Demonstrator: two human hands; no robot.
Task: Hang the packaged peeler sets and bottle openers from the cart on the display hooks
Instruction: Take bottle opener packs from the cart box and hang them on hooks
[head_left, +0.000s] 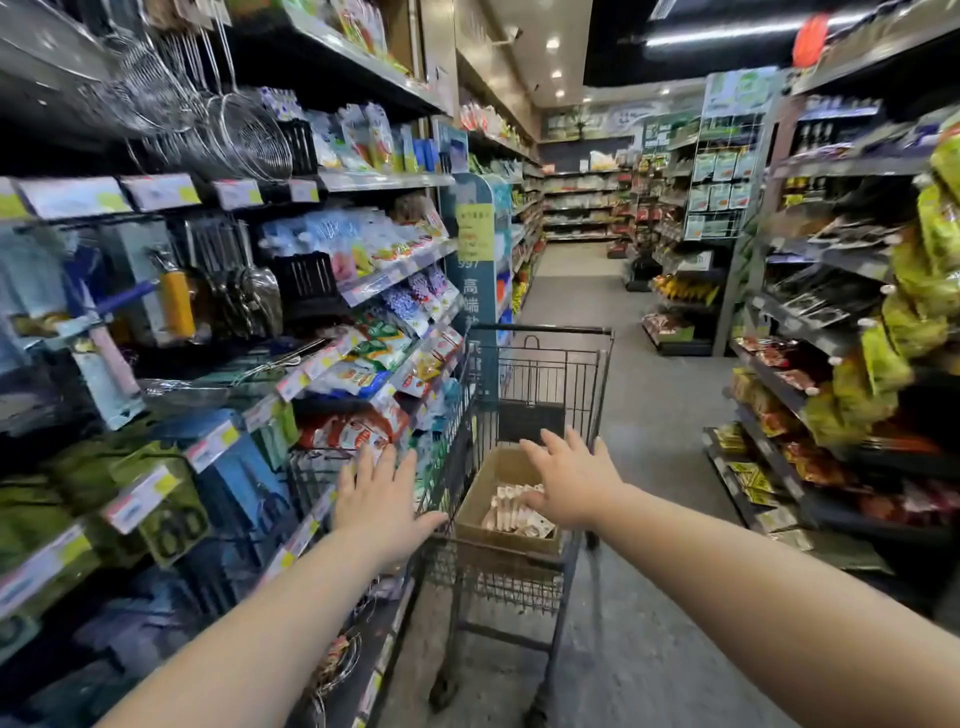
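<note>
packages (511, 514) lie in cart (540, 364), under right hand (569, 483).

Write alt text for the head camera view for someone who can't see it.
Two bare hands, left hand and right hand, reach with open fingers toward a cardboard box of packaged goods inside a shopping cart in a store aisle. Shelves of hanging kitchen tools and packets line the left; more stocked shelves stand on the right.

A narrow shop aisle is running ahead over a grey speckled floor (639, 364). Tall shelving on the left (363, 182) and on the right (831, 166) is crowding in with packaged goods. Recessed ceiling lights (554, 44) are glowing overhead, and a teal sign panel (475, 260) is standing at the shelf end.
</note>
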